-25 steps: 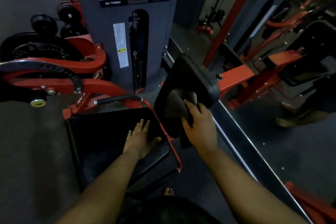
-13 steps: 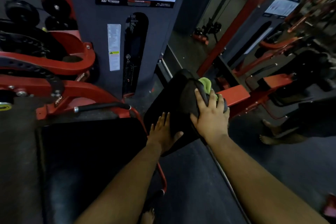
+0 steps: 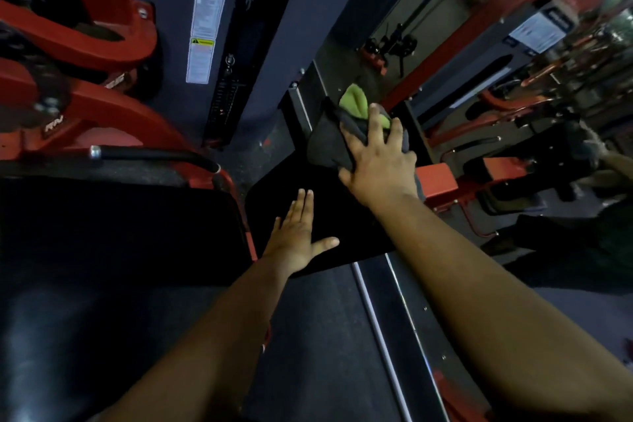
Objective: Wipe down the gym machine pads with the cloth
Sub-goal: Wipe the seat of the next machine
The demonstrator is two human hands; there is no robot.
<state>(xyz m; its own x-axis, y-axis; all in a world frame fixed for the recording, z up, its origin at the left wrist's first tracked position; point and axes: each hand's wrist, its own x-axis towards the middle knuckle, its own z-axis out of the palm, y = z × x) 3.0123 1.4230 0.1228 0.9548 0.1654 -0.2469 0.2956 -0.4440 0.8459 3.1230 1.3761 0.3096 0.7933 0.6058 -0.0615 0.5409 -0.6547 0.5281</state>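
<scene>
1. Head view, far left: a red machine frame (image 3: 85, 113) curves over the floor; white lettering on its lower arm is too blurred to read.
2. Below it lies a wide black seat pad (image 3: 113, 233), edged on its right by a red tube, with a black-sleeved handle bar (image 3: 154, 155) just above it.
3. Behind stands a grey weight-stack shroud (image 3: 164, 44). It bears a tall white label (image 3: 205, 26) with a yellow warning strip partway down; the print is too small to read. A dark slot (image 3: 250, 51) beside the label shows the weight stack.
4. Centre: the left hand (image 3: 298, 236) lies flat on the lower part of a tilted black back pad (image 3: 274, 199), fingers straight and together, thumb spread to the right. Its grip is released; it holds nothing.
5. Right of centre: the right hand (image 3: 376, 161) presses the cloth (image 3: 332, 144) against the upper part of the same pad. The cloth is dark grey and bunched, with a lime-green fold sticking out past the fingertips. The fingers are spread and slightly bent over it, pressing rather than clenched.
6. Far right: a mirror (image 3: 513, 96) reflects red frames and a white placard, its writing unreadable.
</scene>
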